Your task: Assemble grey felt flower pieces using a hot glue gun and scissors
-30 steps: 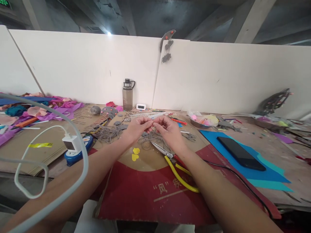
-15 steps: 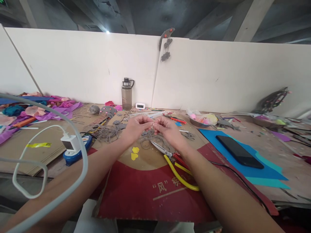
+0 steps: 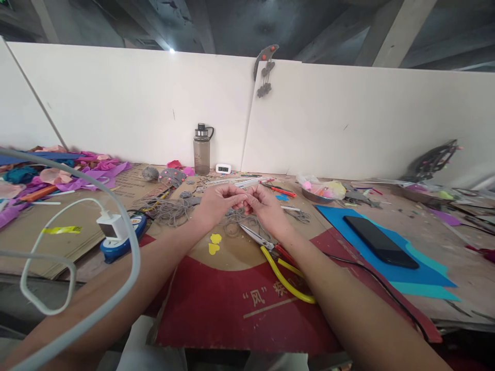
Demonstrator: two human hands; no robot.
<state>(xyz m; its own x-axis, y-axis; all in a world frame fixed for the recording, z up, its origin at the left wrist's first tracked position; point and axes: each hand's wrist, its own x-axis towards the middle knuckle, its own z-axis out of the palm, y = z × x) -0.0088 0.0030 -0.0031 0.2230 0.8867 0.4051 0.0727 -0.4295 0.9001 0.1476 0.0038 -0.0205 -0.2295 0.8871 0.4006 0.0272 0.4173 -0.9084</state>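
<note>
My left hand and my right hand meet at the fingertips above the cardboard, each closed in a pinch. What they pinch between them is too small and covered to make out. Grey yarn lies in loose tangles to the left of and beneath the hands. Just below my right hand rest scissors with half-open blades, beside a tool with yellow handles that my right forearm partly covers. Two small yellow cut-outs lie nearer to me, one of them heart-shaped.
A water bottle and a small digital clock stand by the white partition. On the right, a black phone lies on blue sheets. A white cable loops across the left foreground near a blue tape measure.
My right hand has shifted slightly left, and the fingertips of both hands now press closer together. The things on the table stay where they were.
</note>
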